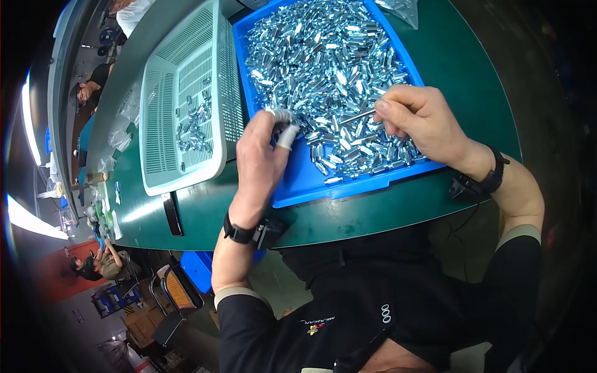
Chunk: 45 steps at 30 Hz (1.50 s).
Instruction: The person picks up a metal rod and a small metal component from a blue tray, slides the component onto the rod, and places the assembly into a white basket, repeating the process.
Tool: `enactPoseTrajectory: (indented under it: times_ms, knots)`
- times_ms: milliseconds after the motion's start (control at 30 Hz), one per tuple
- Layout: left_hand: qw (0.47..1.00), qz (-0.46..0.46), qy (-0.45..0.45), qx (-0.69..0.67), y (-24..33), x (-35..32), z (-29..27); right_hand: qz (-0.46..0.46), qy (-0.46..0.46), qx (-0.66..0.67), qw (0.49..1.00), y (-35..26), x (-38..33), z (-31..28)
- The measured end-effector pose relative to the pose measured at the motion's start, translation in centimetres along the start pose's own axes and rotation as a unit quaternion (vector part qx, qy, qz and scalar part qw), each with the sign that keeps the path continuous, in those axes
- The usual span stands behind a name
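A blue tray (292, 186) holds a large heap of small shiny metal fittings (329, 56). At the tray's left side is my left hand (258, 155), white coverings on its thumb and forefinger. Those two fingertips come close together at the edge of the heap; whatever is between them is too small to make out. Over the right part of the heap, my right hand (423, 121) is closed on a thin metal rod (359, 117), which points left, its tip low over the fittings. The rod's other end is hidden in my fingers.
Left of the tray stands a pale green plastic basket (155, 124) with a few fittings inside. A black phone-like object (172, 214) lies on the green table (348, 227) near its front edge. Clear plastic bags (401, 9) lie beyond the tray. Other people are at far left.
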<state>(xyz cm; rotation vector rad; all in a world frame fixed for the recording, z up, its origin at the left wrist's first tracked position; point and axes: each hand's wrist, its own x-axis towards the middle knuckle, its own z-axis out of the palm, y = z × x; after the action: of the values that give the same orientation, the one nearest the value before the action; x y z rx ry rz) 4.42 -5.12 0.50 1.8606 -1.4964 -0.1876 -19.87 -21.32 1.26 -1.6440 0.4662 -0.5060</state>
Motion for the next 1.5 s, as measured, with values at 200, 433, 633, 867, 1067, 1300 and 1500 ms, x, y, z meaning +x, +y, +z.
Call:
enactPoseTrajectory:
  times_ms: [200,433,633,867,1067,1300,1500]
  knots:
    - [0.988,-0.059,-0.004,-0.146,2.2,-3.2,-0.4,-0.035,-0.031,-0.047,0.998,-0.7,-0.5,1.2]
    - [0.870,-0.135,-0.008,-0.475,1.3,-3.9,-0.5,-0.093,-0.054,-0.113,0.988,-2.2,-0.1,4.7]
    - [0.842,-0.138,-0.025,-0.521,0.6,-4.2,-0.9,-0.102,-0.003,-0.072,0.992,-2.3,0.2,6.8]
    - [0.918,-0.095,-0.052,-0.381,0.3,-4.6,-1.3,0.023,-0.043,-0.040,0.998,-1.9,0.3,8.1]
    - [0.945,-0.051,-0.048,-0.320,1.1,-5.0,-1.4,0.020,-0.058,-0.072,0.995,-0.9,-0.1,8.6]
    - [0.959,-0.057,-0.053,-0.272,1.4,-4.6,-1.4,-0.008,0.009,-0.035,0.999,-1.0,0.1,8.3]
    - [0.961,-0.072,-0.052,-0.263,1.4,-4.6,-1.0,0.025,-0.039,-0.041,0.998,-1.0,0.1,8.0]
